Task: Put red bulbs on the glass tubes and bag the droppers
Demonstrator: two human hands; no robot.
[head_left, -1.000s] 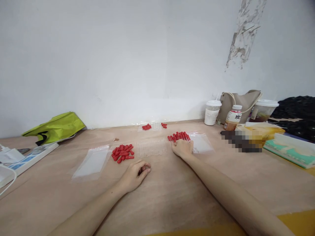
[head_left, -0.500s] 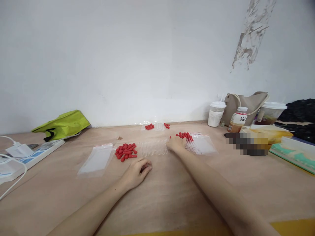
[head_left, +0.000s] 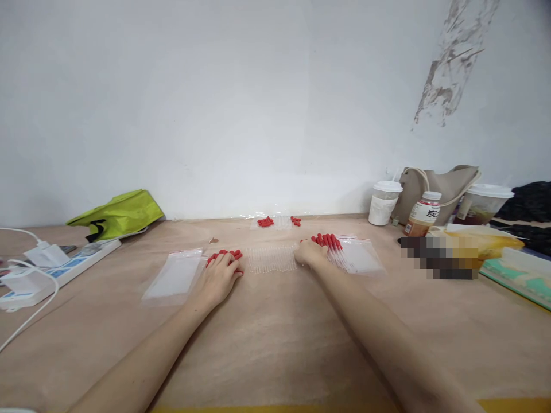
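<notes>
My left hand [head_left: 220, 276] lies over a pile of red rubber bulbs [head_left: 224, 253], its fingers apart and reaching onto them. A row of thin clear tubes [head_left: 272, 259] lies side by side in the middle of the table. At the row's right end is my right hand [head_left: 310, 252], with fingers curled down and closed; whatever they hold is hidden. Just beyond it, several droppers [head_left: 333, 245], clear tubes with red bulbs on their ends, lie in a slanted row partly behind that hand.
Clear zip bags [head_left: 174, 276] lie left of the bulbs, another bag [head_left: 364, 256] right of the droppers. By the wall is a clear bag with tubes [head_left: 283, 222] and red bulbs. A power strip [head_left: 86, 263] stands left; a cup [head_left: 384, 205] and a bottle [head_left: 424, 215] stand right.
My left hand has moved left and forward from the table onto the pile of red bulbs, and its fingers have spread. My right hand stays at the tube row's end. The view has shifted slightly.
</notes>
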